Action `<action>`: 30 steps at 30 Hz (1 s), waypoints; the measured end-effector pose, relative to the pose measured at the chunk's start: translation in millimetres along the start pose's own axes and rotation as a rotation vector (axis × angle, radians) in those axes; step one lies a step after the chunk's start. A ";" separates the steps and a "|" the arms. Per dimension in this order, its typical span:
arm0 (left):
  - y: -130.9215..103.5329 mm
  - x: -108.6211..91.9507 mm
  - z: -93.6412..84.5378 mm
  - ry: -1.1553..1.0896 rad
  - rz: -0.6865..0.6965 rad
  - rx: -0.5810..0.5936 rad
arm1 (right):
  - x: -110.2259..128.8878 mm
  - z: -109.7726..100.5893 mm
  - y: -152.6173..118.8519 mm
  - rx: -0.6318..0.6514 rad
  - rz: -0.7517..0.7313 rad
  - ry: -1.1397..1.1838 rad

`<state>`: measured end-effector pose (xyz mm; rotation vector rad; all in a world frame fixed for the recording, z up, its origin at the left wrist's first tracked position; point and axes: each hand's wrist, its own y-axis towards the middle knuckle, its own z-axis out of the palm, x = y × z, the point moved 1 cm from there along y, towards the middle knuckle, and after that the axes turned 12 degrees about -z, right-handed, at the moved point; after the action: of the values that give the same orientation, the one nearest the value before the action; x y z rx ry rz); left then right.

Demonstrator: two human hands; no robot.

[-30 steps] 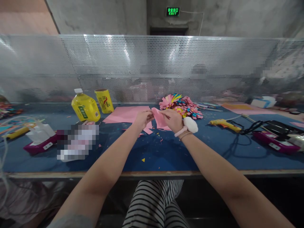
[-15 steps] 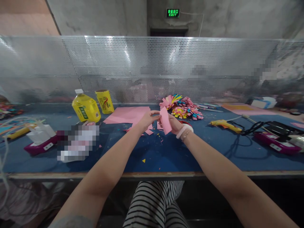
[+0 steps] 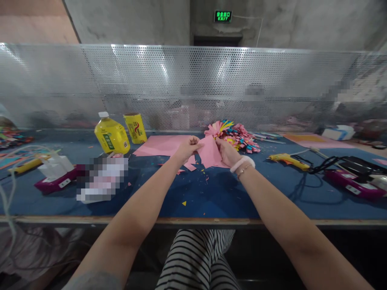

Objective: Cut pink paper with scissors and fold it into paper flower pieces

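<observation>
Between my two hands a piece of pink paper [image 3: 209, 152] is held up over the blue table, spread wide. My left hand [image 3: 189, 148] pinches its left edge between thumb and fingers. On the other side my right hand [image 3: 227, 152], with a white band at the wrist, grips the right edge. Larger pink sheets [image 3: 157, 146] lie flat behind my left hand. Small pink and yellow scraps are scattered below the paper. Just behind my right hand sits a pile of fringed paper flowers [image 3: 238, 135] in pink, yellow and blue.
A yellow bottle [image 3: 111, 136] and a yellow roll [image 3: 135, 129] stand at the left back. A purple power strip [image 3: 56, 181] lies left, another [image 3: 352, 185] right, with cables. A yellow glue gun [image 3: 288, 160] lies right. Behind the table rises a perforated metal screen [image 3: 169, 88].
The pink paper was a narrow folded strip and now shows as a wider piece. My hands have moved apart slightly along its edges. The whole view has shifted a little.
</observation>
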<state>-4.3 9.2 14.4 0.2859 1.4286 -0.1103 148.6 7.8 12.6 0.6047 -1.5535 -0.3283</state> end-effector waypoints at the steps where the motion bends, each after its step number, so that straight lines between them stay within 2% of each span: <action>1: -0.1 -0.6 -1.0 0.007 0.001 -0.012 | 0.4 -0.4 -0.5 -0.007 -0.011 0.047; 3: 0.1 -1.3 -2.0 0.020 0.015 -0.045 | -2.1 -1.6 -0.6 -0.006 -0.031 0.093; 8: 2.9 -0.6 -3.2 -0.017 -0.031 -0.136 | -13.7 -6.2 3.0 -0.008 -0.032 -0.007; 13: 6.2 3.3 -6.1 -0.127 -0.115 -0.110 | -9.7 -8.5 3.3 -0.078 -0.039 -0.054; 18: 7.3 4.6 -7.3 -0.117 -0.037 -0.195 | -2.0 -8.2 1.3 -0.154 -0.091 -0.204; 22: 8.2 3.8 -8.1 -0.112 0.016 -0.232 | -0.6 -6.0 0.5 -0.121 -0.060 -0.190; 26: 9.6 4.6 -10.2 -0.149 0.025 -0.214 | -0.3 -4.3 -0.2 -0.111 -0.042 -0.166; 30: 7.6 4.9 -9.2 -0.157 -0.018 -0.149 | -2.4 -6.0 0.6 -0.116 -0.096 -0.187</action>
<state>-10.5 19.4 9.5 0.1387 1.2761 -0.0392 154.4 10.5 11.4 0.5718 -1.6742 -0.5573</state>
